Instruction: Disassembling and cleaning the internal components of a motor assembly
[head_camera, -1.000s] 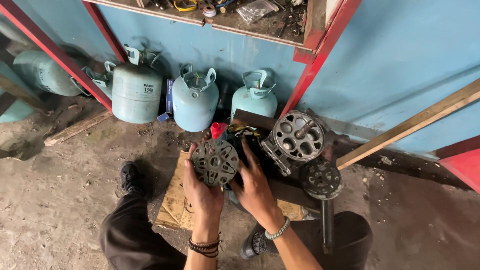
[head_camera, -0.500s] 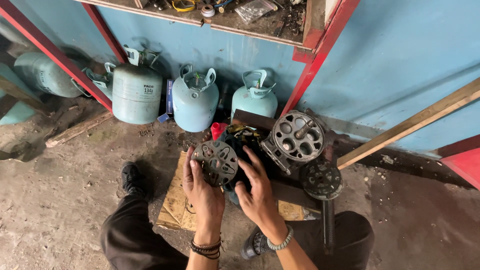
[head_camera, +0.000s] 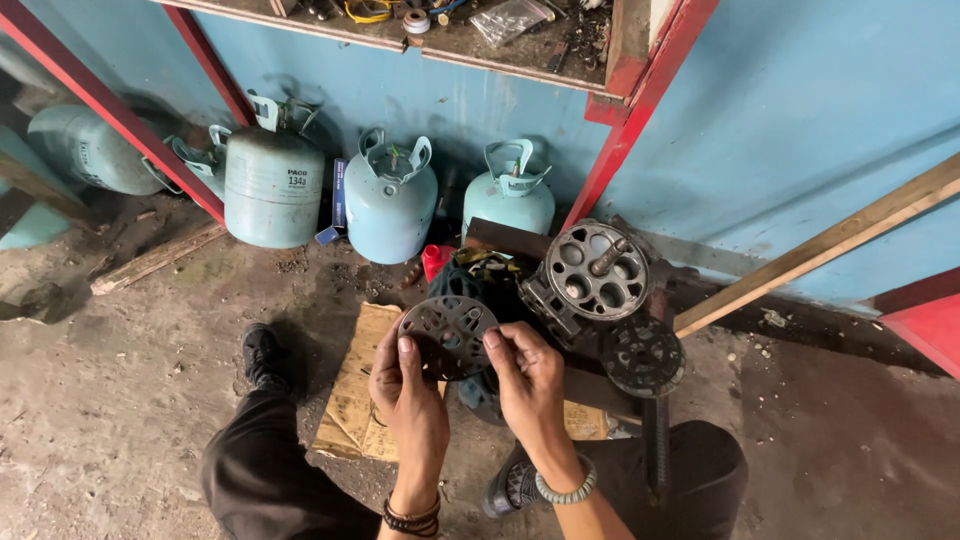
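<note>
Left hand (head_camera: 408, 385) and right hand (head_camera: 530, 372) both pinch the perforated end cover (head_camera: 447, 336) by opposite rims, face tilted up, above the cardboard (head_camera: 352, 400); motor housing (head_camera: 590, 275) sits right, probably nearer the right hand

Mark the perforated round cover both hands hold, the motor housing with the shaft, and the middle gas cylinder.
perforated round cover (head_camera: 447, 336), head view, centre face.
motor housing (head_camera: 590, 272), head view, end face.
middle gas cylinder (head_camera: 390, 210), head view, body.

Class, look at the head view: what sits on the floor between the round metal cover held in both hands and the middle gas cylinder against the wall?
A small red cap-like object stands between the cover and the cylinder.
</note>
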